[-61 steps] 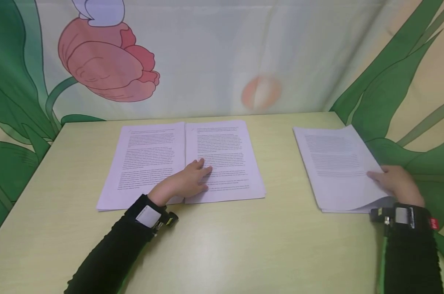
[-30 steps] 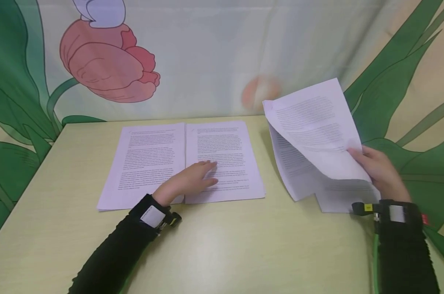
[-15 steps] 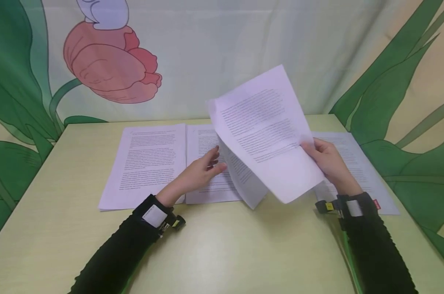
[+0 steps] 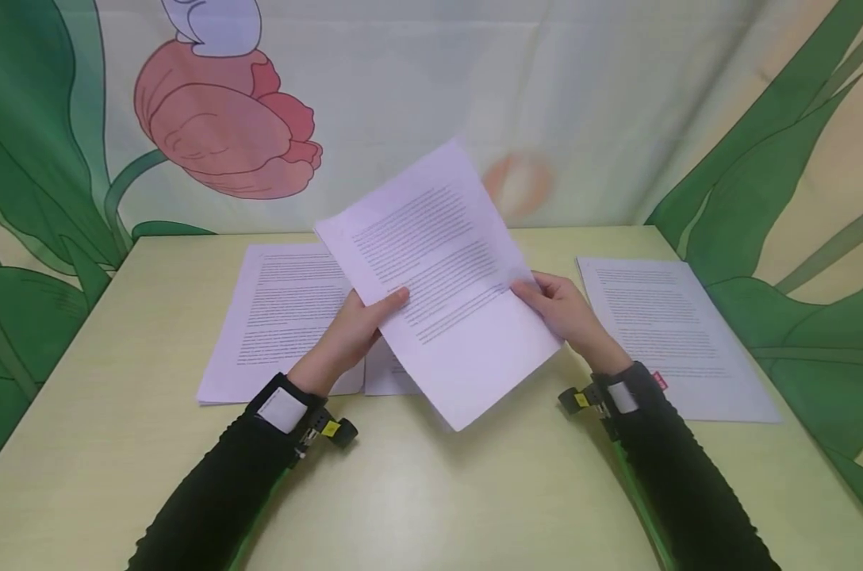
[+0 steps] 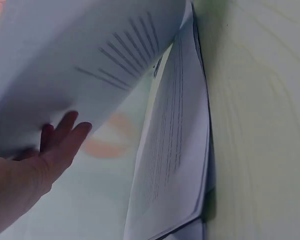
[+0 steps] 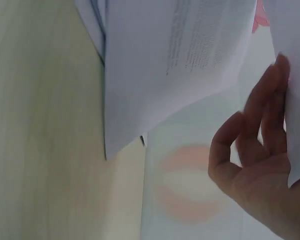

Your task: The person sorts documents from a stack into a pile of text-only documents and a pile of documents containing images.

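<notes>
1. Sheaf of white printed paper sheets (image 4: pixel 442 277): held up over the pale wood-grain counter (image 4: pixel 431 492), centre of the head view, turned at an angle, one corner pointing up and one down toward the person.
2. Left hand (image 4: pixel 360 321): pinching the sheaf about midway along its left long edge. Thumb on the printed face, other fingers (image 5: pixel 65 135) behind the paper (left wrist view shows them at the underside).
3. Right hand (image 4: pixel 563 313): pinching the opposite long edge, below its midpoint. Thumb on top, fingers (image 6: pixel 275 100) behind, bent, gaps between some of them.
4. White printed left-hand page stack (image 4: pixel 281 309): flat on the counter, behind the left hand, partly covered by hand and sheaf in the head view.
5. White middle page stack (image 4: pixel 387 377): just beside it on the right, mostly hidden by the sheaf (only a lower part shows).
6. White printed right-hand page stack (image 4: pixel 674 333): flat near the counter's right side, beyond the right hand, apart from the other two.
7. Both forearms: black sleeves (image 4: pixel 210 484), a small black camera (image 4: pixel 342 432) at each wrist.
8. Behind: pale cloth backdrop (image 4: pixel 417 95) with a pink flower (image 4: pixel 224 119) and green leaves (image 4: pixel 767 166).
</notes>
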Available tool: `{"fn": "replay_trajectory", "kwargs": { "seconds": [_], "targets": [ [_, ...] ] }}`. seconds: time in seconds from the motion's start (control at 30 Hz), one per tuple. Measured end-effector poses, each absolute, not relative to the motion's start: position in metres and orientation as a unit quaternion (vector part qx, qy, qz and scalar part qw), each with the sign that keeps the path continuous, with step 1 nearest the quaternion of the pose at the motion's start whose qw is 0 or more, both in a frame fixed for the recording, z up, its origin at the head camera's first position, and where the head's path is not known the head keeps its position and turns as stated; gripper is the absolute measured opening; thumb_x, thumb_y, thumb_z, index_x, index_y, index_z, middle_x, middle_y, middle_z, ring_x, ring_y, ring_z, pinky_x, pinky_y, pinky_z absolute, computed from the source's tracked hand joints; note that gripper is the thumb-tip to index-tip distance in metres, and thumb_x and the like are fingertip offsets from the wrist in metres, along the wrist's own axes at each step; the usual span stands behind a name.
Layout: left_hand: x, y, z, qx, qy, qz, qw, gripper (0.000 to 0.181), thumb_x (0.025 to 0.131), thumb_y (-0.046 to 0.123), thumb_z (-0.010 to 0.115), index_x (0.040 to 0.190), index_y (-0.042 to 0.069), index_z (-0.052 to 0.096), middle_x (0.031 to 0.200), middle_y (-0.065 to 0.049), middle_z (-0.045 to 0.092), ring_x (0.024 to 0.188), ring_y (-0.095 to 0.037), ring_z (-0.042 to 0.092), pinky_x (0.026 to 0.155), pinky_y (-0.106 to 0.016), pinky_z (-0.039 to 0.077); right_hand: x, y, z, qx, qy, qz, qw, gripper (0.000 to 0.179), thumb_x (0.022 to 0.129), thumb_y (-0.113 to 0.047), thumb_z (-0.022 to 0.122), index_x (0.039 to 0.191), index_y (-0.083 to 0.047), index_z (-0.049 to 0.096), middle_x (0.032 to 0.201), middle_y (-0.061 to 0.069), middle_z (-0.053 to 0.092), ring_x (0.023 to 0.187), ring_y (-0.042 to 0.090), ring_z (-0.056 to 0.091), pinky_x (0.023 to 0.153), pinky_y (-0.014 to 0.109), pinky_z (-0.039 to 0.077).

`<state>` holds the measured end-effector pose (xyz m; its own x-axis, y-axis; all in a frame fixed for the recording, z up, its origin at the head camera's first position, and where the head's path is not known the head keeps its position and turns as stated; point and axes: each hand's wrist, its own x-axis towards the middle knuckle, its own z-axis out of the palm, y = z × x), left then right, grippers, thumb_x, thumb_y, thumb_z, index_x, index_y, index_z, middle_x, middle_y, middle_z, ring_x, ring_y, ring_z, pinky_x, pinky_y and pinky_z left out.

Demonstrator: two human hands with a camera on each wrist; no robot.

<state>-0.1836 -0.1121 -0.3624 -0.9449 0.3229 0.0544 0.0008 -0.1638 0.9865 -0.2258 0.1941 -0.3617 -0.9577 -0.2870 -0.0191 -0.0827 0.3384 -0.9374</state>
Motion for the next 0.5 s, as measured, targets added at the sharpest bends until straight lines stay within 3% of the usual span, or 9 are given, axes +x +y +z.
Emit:
{"fn": "replay_trajectory", "kwargs": {
  "seconds": [0.13, 0.23, 0.3, 0.4, 0.5],
  "targets": [
    [-0.183, -0.115, -0.363, 0.115, 0.636, 0.756, 0.101, 0.042, 0.098, 0.013, 0.049, 0.139, 0.011, 0.042, 0.134, -0.019, 0.054, 0.103, -0.016, 0.067, 0.085, -0.031, 0.055, -0.224, 0.189, -0.367, -0.113, 0.830, -0.535, 0.111, 0.045, 0.096, -0.032, 0.056, 0.132, -0.006, 0.053, 0.106, 0.015, 0.063, 0.077, 0.017, 0.064, 0.064, 0.033, 0.055],
    [-0.183, -0.116, -0.362, 0.114, 0.636, 0.756, 0.104, 0.042, 0.098, 0.013, 0.049, 0.140, 0.012, 0.043, 0.134, -0.018, 0.054, 0.105, -0.018, 0.066, 0.085, -0.033, 0.055, -0.223, 0.187, -0.368, -0.127, 0.834, -0.519, 0.138, 0.049, 0.098, -0.034, 0.052, 0.137, -0.006, 0.044, 0.125, 0.018, 0.052, 0.102, 0.024, 0.057, 0.084, 0.034, 0.047],
    [-0.183, -0.117, -0.361, 0.117, 0.632, 0.758, 0.107, 0.041, 0.099, 0.013, 0.048, 0.140, 0.012, 0.043, 0.134, -0.016, 0.055, 0.106, -0.018, 0.066, 0.085, -0.033, 0.055, -0.222, 0.185, -0.367, -0.129, 0.835, -0.513, 0.152, 0.054, 0.097, -0.037, 0.050, 0.141, -0.008, 0.036, 0.132, 0.017, 0.046, 0.112, 0.028, 0.052, 0.089, 0.036, 0.043],
    [-0.183, -0.116, -0.359, 0.120, 0.623, 0.766, 0.105, 0.039, 0.099, 0.014, 0.049, 0.138, 0.011, 0.045, 0.128, -0.011, 0.061, 0.104, -0.018, 0.066, 0.085, -0.034, 0.055, -0.222, 0.182, -0.366, -0.127, 0.835, -0.513, 0.153, 0.061, 0.096, -0.040, 0.053, 0.142, -0.009, 0.029, 0.130, 0.017, 0.047, 0.111, 0.029, 0.053, 0.087, 0.037, 0.046],
    [-0.183, -0.115, -0.357, 0.111, 0.621, 0.770, 0.095, 0.037, 0.098, 0.017, 0.050, 0.134, 0.011, 0.048, 0.119, -0.005, 0.066, 0.101, -0.017, 0.068, 0.084, -0.033, 0.055, -0.222, 0.181, -0.366, -0.141, 0.825, -0.523, 0.159, 0.059, 0.095, -0.038, 0.055, 0.141, -0.009, 0.031, 0.124, 0.017, 0.054, 0.105, 0.024, 0.056, 0.085, 0.034, 0.048]
  ]
}}
